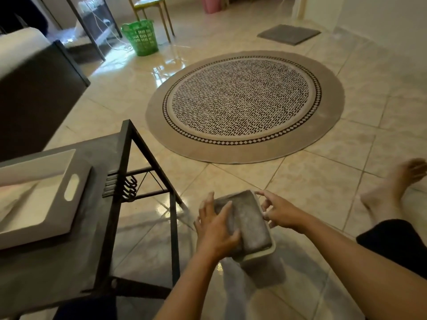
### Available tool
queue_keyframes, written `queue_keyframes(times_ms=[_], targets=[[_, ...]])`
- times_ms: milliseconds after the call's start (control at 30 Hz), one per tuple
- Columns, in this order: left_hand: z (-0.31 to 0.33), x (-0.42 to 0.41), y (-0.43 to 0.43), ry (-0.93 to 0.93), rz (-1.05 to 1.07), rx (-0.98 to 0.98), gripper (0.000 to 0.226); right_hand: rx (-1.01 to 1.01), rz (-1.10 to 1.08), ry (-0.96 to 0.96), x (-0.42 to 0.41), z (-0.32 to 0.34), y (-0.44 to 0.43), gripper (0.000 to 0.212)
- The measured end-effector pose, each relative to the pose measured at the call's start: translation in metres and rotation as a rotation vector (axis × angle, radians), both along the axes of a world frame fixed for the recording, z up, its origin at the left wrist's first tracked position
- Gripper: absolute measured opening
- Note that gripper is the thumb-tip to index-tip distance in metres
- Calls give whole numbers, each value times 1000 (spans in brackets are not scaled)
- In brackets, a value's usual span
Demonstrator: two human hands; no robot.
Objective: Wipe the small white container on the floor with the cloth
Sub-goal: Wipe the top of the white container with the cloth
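Observation:
The small white container (262, 254) stands on the tiled floor just in front of me, and only its pale rim shows. A grey cloth (250, 224) is spread over its whole top. My left hand (216, 230) lies flat on the cloth's left side, fingers spread and pressing down. My right hand (280, 211) is at the container's far right edge, with its fingers curled against the rim and the cloth's corner. The inside of the container is hidden by the cloth.
A black metal-frame table (129, 172) holding a white tray (41, 195) stands close on the left. A round patterned rug (242, 105) lies ahead. My bare leg and foot (392, 190) stretch out on the right. Farther back are a green basket (141, 38), a chair and a grey mat (288, 34).

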State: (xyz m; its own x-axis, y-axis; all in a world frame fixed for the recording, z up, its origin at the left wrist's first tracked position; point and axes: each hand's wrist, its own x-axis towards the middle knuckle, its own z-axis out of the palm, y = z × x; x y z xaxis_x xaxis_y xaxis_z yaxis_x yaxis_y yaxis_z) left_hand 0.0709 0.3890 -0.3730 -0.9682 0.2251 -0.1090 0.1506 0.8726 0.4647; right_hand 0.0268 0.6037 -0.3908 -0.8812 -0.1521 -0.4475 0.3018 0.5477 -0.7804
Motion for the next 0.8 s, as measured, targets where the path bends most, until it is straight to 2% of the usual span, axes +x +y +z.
queue_keyframes(times_ms=[67, 200, 300, 467, 800], targets=[[-6, -2, 3, 26, -75, -71, 81, -4, -4, -1, 1, 0, -2, 75], [-18, 0, 4, -93, -205, -166, 78, -8, -23, -6, 5, 5, -8, 71], [-22, 1, 0, -121, -185, -184, 77, -5, -13, -9, 3, 9, -13, 72], [-25, -4, 14, -21, -183, -181, 74, -42, -17, -17, 3, 2, -13, 75], [-39, -10, 22, -6, -178, -251, 72, -137, 4, -59, -2, -2, -9, 79]])
